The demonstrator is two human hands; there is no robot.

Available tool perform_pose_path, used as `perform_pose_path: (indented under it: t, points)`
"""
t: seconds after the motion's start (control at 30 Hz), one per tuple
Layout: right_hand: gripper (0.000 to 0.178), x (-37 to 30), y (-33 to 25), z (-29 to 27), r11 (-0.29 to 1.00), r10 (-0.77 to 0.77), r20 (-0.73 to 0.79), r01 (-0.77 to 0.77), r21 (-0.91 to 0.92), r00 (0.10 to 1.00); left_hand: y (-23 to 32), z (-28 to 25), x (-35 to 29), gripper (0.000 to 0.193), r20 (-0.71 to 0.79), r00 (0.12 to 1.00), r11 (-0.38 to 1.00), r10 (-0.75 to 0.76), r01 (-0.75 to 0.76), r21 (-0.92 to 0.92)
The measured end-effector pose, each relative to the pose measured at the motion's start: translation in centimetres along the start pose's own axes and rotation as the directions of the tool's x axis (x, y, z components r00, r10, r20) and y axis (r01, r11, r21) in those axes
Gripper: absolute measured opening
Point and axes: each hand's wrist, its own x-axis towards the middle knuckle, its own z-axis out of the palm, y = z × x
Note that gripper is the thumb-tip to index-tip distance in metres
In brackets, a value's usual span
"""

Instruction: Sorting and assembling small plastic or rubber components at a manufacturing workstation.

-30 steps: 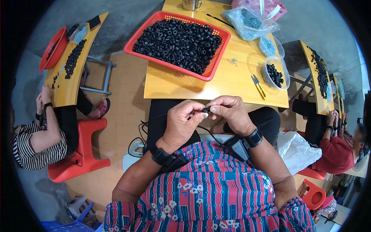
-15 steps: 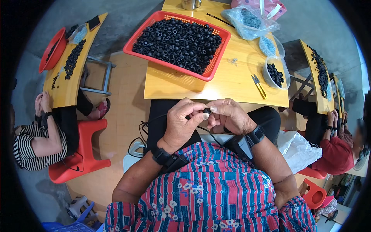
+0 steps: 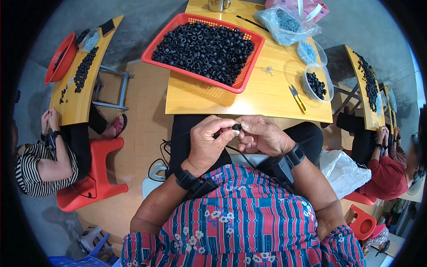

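Observation:
Between my two hands, over my lap just off the table's near edge, is a small round black rubber-like part (image 3: 237,127). My left hand (image 3: 208,140) pinches it from the left with thumb and forefinger. From the other side my right hand (image 3: 266,133) grips it with thumb and forefinger, its other fingers curled beneath. The fingertips cover most of the part. Beyond my hands, a red plastic basket (image 3: 191,74) on the table is heaped with many similar black parts (image 3: 202,49).
On the yellow table (image 3: 262,100) lie yellow-handled thread snips (image 3: 298,99), a clear tub (image 3: 330,84) of black parts, light-blue pieces (image 3: 307,52) and a plastic bag (image 3: 284,24). A metal mug (image 3: 218,5) stands at the back. People sit at tables left (image 3: 46,160) and right (image 3: 384,173).
Both hands keep their pinch on the black part, with only a slight shift. My right hand's lower fingers have turned a little. The basket and table things stay put.

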Motion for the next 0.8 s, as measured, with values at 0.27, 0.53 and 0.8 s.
perform_pose_path:
  t: [0.27,0.53,0.8]
  points:
    - [0.025,-0.02,-0.03,0.23,0.999,0.05,0.008,-0.05,0.021,0.999,-0.25,0.19,-0.22,0.018,-0.024,1.0,0.999,0.008,-0.009,-0.039]
    - [0.027,-0.09,-0.04,0.31,0.981,0.054,-0.024,-0.049,0.188,0.998,-0.77,0.26,0.0,0.018,0.005,1.0,0.998,0.012,-0.012,-0.068]
    - [0.026,-0.05,0.34,0.11,0.982,0.053,-0.033,-0.046,0.185,0.998,-0.34,-0.27,0.06,0.018,0.079,0.996,0.998,-0.045,0.049,-0.042]
